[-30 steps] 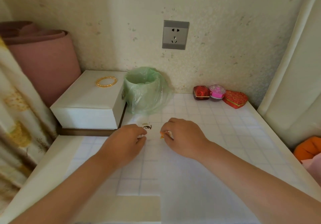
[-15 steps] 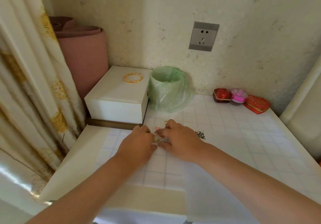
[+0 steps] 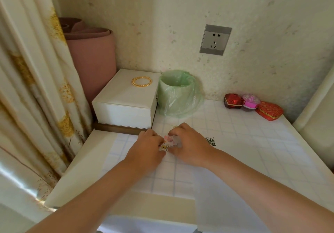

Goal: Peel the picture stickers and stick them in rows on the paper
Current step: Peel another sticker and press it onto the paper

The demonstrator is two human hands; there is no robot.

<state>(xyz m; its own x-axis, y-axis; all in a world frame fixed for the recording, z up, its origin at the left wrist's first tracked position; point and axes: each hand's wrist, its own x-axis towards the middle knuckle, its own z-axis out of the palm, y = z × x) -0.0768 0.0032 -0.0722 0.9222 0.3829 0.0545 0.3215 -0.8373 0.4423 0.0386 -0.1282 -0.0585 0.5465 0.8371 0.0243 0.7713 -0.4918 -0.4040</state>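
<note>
A small sticker sheet (image 3: 167, 145) with flower pictures lies on the table between my two hands. My left hand (image 3: 147, 146) grips its left side with curled fingers. My right hand (image 3: 188, 142) pinches the sheet's upper right part, where a pale pink sticker (image 3: 170, 139) shows by the fingertips. A black-patterned sticker (image 3: 210, 141) sits on the white paper (image 3: 226, 187) just right of my right hand. The paper runs under my right forearm to the table's near edge. Whether a sticker is lifted off the sheet is hidden by my fingers.
A white box (image 3: 126, 104) with a gold bracelet (image 3: 141, 81) on top stands at the back left. Beside it is a bin lined with a green bag (image 3: 178, 95). Three small red and pink gift boxes (image 3: 253, 105) stand against the wall. A curtain (image 3: 32, 88) hangs at left.
The view has swung left and my hands have come closer together over the sticker sheet. The black-patterned sticker now lies uncovered to the right of my right hand.
</note>
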